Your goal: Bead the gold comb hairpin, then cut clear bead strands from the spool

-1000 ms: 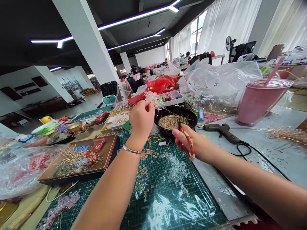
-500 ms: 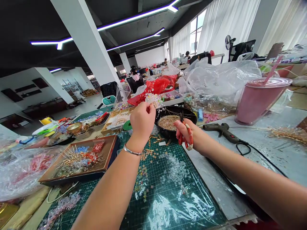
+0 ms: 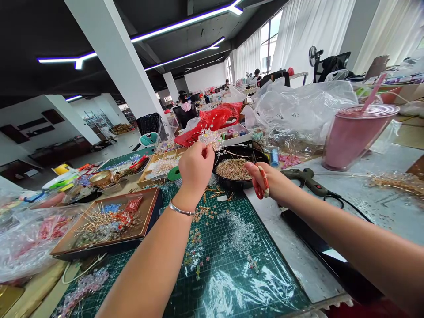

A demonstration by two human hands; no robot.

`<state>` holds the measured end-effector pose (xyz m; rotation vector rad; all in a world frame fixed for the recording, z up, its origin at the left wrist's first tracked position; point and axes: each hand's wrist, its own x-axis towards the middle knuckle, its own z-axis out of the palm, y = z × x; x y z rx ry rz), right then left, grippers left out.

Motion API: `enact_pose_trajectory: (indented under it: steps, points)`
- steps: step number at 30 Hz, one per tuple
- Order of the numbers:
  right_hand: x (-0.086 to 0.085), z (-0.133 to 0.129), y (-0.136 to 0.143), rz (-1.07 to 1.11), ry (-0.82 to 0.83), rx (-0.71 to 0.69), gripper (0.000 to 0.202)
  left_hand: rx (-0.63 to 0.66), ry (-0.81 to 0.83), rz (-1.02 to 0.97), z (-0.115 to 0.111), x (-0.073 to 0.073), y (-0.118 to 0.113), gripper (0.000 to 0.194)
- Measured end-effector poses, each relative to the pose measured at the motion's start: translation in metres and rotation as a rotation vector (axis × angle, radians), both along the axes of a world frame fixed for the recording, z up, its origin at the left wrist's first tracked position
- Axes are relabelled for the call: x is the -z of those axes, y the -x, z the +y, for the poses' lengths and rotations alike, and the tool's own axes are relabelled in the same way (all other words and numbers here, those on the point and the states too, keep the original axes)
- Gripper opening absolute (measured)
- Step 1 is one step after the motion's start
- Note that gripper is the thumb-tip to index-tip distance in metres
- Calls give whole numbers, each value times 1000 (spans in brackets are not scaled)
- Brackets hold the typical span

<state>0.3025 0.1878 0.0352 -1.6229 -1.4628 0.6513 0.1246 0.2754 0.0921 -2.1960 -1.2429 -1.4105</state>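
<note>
My left hand (image 3: 196,168), with a silver bangle at the wrist, is closed on a clear beaded ornament (image 3: 212,138). Thin beaded wires stick up from the ornament. Off to the right, my right hand (image 3: 265,176) grips red-handled pliers (image 3: 265,183), their dark jaws pointing up and away. Between and beyond the hands stands a black bowl (image 3: 234,182) of thin gold-coloured pins or wires (image 3: 233,169). Clear beads (image 3: 243,234) and small flower-shaped pieces (image 3: 195,247) lie on the green cutting mat (image 3: 232,287) below.
At left is a box (image 3: 145,229) of beaded stems. A glue gun (image 3: 308,180) with a cord and a pink drink cup (image 3: 354,137) stand right. Behind them lie a clear plastic bag (image 3: 304,110) and a red bag (image 3: 218,115). Other people sit far back.
My right hand has moved slightly right with the pliers, farther from my left hand. My left hand keeps the ornament in nearly the same place.
</note>
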Motion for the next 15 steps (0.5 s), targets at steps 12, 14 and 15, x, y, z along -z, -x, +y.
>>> enact_pose_trajectory:
  steps: [12,14,15]
  points:
    - [2,13,-14,-258,69,49,55,-6,17,26,7,2,-5,17]
    - [2,15,-19,-325,78,53,54,-24,20,23,9,2,-4,19]
    - [2,15,-22,-361,81,52,53,-27,29,12,9,2,-3,19]
